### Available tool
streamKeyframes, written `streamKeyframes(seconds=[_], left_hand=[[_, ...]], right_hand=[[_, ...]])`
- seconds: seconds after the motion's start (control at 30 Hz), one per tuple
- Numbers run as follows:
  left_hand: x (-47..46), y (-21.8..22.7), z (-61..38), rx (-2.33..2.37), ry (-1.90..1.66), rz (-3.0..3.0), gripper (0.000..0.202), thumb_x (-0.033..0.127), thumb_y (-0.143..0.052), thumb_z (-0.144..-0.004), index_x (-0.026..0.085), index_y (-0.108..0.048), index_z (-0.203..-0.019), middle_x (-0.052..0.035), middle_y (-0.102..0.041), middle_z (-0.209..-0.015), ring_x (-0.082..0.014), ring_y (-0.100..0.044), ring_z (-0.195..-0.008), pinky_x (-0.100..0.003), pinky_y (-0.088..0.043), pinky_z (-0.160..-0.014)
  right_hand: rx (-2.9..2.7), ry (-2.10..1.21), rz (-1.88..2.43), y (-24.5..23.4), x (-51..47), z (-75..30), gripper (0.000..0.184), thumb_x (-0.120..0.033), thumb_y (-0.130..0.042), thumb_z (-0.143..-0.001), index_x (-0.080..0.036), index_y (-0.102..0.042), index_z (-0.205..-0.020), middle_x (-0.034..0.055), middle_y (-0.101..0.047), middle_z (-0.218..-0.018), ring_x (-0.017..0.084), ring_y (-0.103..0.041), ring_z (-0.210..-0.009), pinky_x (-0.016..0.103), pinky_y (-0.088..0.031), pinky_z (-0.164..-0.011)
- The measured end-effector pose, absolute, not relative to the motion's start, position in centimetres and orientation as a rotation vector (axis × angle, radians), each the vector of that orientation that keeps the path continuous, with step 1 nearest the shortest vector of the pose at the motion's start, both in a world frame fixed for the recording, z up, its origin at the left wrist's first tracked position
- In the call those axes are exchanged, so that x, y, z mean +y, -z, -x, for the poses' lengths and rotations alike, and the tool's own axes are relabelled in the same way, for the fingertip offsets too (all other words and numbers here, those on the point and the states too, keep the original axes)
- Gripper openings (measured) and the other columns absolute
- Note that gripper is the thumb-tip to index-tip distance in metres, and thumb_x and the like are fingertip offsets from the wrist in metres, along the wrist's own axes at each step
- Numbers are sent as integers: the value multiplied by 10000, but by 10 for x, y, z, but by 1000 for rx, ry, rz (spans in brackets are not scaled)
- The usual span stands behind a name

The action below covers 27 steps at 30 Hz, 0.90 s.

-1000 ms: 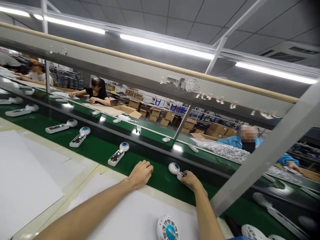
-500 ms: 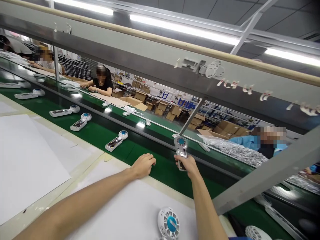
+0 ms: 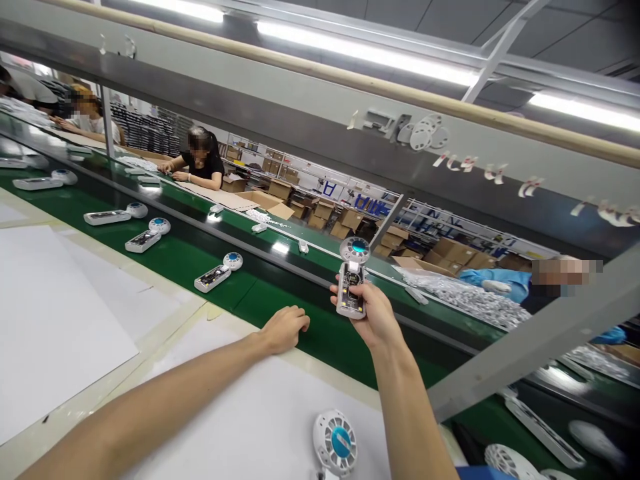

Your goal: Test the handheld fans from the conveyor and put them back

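Note:
In my right hand [image 3: 376,313] is a white handheld fan [image 3: 354,277], raised above the belt. Its round head with a blue centre points up, and the open handle shows a dark circuit board. My thumb lies across the handle. My left hand [image 3: 285,330] rests at the near edge of the green conveyor belt [image 3: 255,293], its fingers loosely curled, with nothing visible in them. Another fan [image 3: 335,443] lies on the white worktop [image 3: 240,413] between my forearms, its handle cut off by the frame's bottom.
Several open-handled fans, such as one fan [image 3: 219,272], lie along the belt to the left. A slanted metal post [image 3: 500,360] stands at my right, with more fan parts [image 3: 510,461] below it. Co-workers sit across the line beside piles of small white parts [image 3: 465,297].
My right hand has lifted the fan and tilted it, so its open handle shows more fully. Fans on the belt have shifted left. My left hand has hardly moved.

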<state>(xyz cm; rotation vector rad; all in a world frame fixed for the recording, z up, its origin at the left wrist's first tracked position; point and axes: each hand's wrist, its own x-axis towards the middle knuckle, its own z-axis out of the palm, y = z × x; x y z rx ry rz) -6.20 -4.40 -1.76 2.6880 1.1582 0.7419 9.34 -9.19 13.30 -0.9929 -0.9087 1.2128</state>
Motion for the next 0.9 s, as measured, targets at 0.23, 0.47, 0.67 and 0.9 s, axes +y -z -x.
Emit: streamKeyframes(seconds=[0.23, 0.47, 0.67, 0.9], left_hand=[[-43, 18, 62, 1147, -733, -2690, 302, -21, -435, -781, 194, -619, -885, -53, -644, -941, -198, -563, -907, -333, -433, -818], [-45, 17, 62, 1142, -716, -2695, 311, -23, -437, -777, 197, -628, -886, -48, -646, -921, -195, -561, -882, -334, -439, -804], [-44, 19, 62, 1138, -738, -2695, 299, -17, -441, -776, 196, -625, -875, -41, -648, -905, -191, -558, -860, -329, -428, -788], [-43, 22, 62, 1124, -789, -2692, 273, -5, -447, -789, 195, -619, -859, -35, -643, -883, -185, -556, -844, -318, -416, -784]], right_hand=[[-1259, -1018, 919, -148, -114, -93, 512, -187, -627, -715, -202, -467, -1201, 11, -722, -780, 160, -678, -601, 232, -546, -519], [-1390, -1021, 823, -159, -134, -83, 649, -211, -622, -767, -245, -391, -1373, 4, -706, -834, 172, -664, -633, 273, -539, -544], [-1428, -989, 748, -168, -151, -76, 621, -212, -621, -782, -256, -416, -1367, 14, -695, -843, 181, -656, -634, 294, -532, -541], [-1425, -1021, 724, -176, -162, -74, 588, -216, -628, -778, -257, -446, -1336, 19, -696, -829, 182, -646, -627, 308, -525, -563]])
